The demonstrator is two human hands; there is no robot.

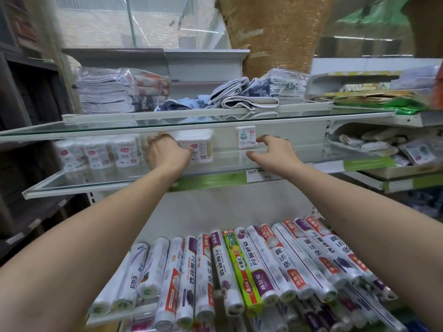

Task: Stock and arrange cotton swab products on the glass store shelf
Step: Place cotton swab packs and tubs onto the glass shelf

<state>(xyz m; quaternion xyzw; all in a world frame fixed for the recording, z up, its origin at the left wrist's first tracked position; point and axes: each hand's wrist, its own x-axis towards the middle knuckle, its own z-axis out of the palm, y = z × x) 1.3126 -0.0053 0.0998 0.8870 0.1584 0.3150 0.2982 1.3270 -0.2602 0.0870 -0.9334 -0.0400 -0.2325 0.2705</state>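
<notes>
Your left hand (165, 154) grips the square cotton swab box (197, 147) on the glass shelf (100, 183); your right hand (271, 152) hovers released. Next, I judge, slide it beside the round tubs (96, 152).

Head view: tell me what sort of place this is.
Most likely a small household-goods shop. Tiered display shelves carry a price tag on the glass shelf, rows of packaged cling-film rolls lie below, bagged towels sit above, and cotton swab packs are lined up.

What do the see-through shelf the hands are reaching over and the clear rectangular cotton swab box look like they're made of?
The see-through shelf looks like glass: greenish edge and reflections. The clear rectangular cotton swab box, held by the left hand, is probably rigid glossy plastic, with the swab sticks visible through its side.
</notes>
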